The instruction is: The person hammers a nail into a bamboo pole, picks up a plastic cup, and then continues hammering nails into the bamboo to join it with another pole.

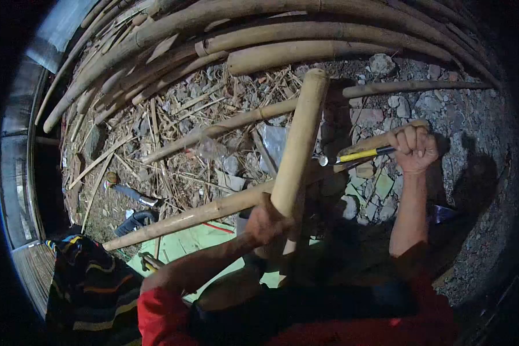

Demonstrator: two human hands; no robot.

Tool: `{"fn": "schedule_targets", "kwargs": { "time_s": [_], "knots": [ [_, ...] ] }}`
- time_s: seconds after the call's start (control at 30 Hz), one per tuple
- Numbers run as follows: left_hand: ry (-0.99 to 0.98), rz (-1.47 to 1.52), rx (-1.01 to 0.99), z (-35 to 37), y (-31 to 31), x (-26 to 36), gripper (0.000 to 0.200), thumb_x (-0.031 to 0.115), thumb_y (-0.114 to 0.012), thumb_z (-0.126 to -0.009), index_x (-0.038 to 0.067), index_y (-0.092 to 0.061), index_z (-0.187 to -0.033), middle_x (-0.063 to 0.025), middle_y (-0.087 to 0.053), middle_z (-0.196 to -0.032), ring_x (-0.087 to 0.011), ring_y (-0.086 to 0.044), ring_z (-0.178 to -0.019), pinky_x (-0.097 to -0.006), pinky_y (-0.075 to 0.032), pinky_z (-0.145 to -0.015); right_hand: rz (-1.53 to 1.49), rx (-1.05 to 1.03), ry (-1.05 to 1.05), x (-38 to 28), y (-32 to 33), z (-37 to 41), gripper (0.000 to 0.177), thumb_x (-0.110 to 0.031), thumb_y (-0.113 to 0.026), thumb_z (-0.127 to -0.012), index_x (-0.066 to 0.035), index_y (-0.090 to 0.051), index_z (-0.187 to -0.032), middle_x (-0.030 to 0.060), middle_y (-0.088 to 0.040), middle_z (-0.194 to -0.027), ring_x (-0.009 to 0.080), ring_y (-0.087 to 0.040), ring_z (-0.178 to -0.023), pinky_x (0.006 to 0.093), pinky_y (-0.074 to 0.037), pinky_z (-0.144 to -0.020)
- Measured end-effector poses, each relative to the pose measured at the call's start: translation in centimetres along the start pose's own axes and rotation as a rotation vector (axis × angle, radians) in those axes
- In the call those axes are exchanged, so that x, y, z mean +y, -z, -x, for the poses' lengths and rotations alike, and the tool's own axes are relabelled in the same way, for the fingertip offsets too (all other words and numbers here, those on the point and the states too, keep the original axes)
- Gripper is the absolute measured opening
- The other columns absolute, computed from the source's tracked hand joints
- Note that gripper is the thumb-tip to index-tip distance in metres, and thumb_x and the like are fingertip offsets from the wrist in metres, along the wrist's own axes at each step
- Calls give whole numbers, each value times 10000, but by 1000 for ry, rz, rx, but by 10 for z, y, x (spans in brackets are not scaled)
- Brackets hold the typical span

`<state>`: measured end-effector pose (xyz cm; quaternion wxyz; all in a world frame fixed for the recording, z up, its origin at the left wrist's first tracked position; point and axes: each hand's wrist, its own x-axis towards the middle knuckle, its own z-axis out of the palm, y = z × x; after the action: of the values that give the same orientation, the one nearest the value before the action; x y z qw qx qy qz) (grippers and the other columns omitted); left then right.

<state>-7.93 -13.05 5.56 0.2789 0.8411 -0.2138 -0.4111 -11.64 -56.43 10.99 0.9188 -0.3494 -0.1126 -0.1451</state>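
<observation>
My left hand (pixel 266 224) is closed round the lower part of a thick bamboo pole (pixel 303 132), which stands tilted with its far end up. My right hand (pixel 415 149) grips the black end of a hammer (pixel 360 154) with a yellow and black handle. The hammer's shiny round face points left and appears a short way right of the pole. Behind the pole, a longer bamboo length (pixel 205 213) crosses from lower left toward the right, and another bamboo piece (pixel 369 141) lies behind the hammer.
Long bamboo poles (pixel 259 20) are piled at the back. Rubble, stones (pixel 382 64) and bamboo splinters cover the ground. A pale green sheet (pixel 181 243) lies near my left forearm, with a yellow-handled tool (pixel 150 262) beside it. Striped cloth (pixel 92 282) is at lower left.
</observation>
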Motion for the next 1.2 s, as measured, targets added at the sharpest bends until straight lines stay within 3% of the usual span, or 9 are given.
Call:
{"fn": "schedule_targets", "kwargs": {
  "time_s": [0.1,0.2,0.37,0.5,0.57,0.63,0.73,1.07,1.2],
  "knots": [
    [36,-149,-143,-22,-61,-12,1031,525,-865,-806,-93,-297,-1404,-296,-642,-1177,-442,-669,-1109,-534,-552,-927,-16,-26,-20,-5,-6,-3,455,-235,-571,-965,-164,-421,-542,-43,-398,-568,92,-324,-474,324,-315,-651],
    [249,124,-224,-13,-32,97,1236,555,-869,-782,-80,-117,-1530,-350,-577,-1273,-475,-627,-1202,-517,-541,-991,-34,-6,-18,-5,1,3,452,-238,-578,-962,-163,-422,-544,-40,-388,-561,96,-293,-477,327,-292,-681],
    [288,-22,106,-26,-90,133,1434,532,-896,-749,-19,104,-1616,-436,-358,-1465,-523,-528,-1300,-523,-511,-1035,-87,-26,60,-6,16,16,415,-219,-578,-938,-156,-426,-557,-38,-375,-559,96,-289,-478,334,-267,-664],
    [170,239,242,-62,-63,149,1303,467,-835,-828,72,100,-1645,-410,-309,-1515,-557,-500,-1318,-562,-502,-1039,-277,85,102,-2,50,30,346,-211,-587,-888,-169,-443,-576,-39,-385,-568,107,-296,-470,342,-273,-628],
    [164,207,366,-79,-81,146,1260,182,-818,-829,16,144,-1626,-360,-601,-1270,-472,-659,-1135,-501,-548,-918,-320,117,148,4,66,35,345,-209,-574,-906,-180,-450,-585,-46,-414,-584,100,-312,-469,318,-294,-619],
    [213,216,405,-78,-78,159,1242,110,-798,-825,60,135,-1642,-354,-613,-1245,-474,-665,-1106,-513,-546,-895,-396,133,183,7,72,39,346,-210,-568,-915,-182,-453,-591,-50,-426,-591,92,-320,-468,305,-302,-610],
    [191,356,315,-73,-74,167,1241,322,-811,-865,196,133,-1661,-406,-442,-1430,-592,-593,-1170,-577,-542,-951,-475,137,215,12,85,50,339,-227,-564,-916,-185,-445,-602,-58,-413,-587,87,-325,-475,291,-318,-608],
    [180,251,548,-79,-81,155,1330,30,-817,-772,176,170,-1652,-436,-403,-1395,-604,-603,-1109,-586,-565,-876,78,132,-71,-2,-21,-5,359,-212,-505,-931,-180,-371,-599,-33,-351,-582,105,-276,-497,332,-285,-642],
    [156,296,513,-72,-72,152,1320,74,-830,-781,162,155,-1656,-434,-440,-1317,-595,-616,-1058,-578,-566,-862,122,201,-73,-1,-28,-3,357,-183,-496,-909,-173,-342,-588,-28,-330,-571,121,-259,-497,356,-273,-624]
  ]
}}
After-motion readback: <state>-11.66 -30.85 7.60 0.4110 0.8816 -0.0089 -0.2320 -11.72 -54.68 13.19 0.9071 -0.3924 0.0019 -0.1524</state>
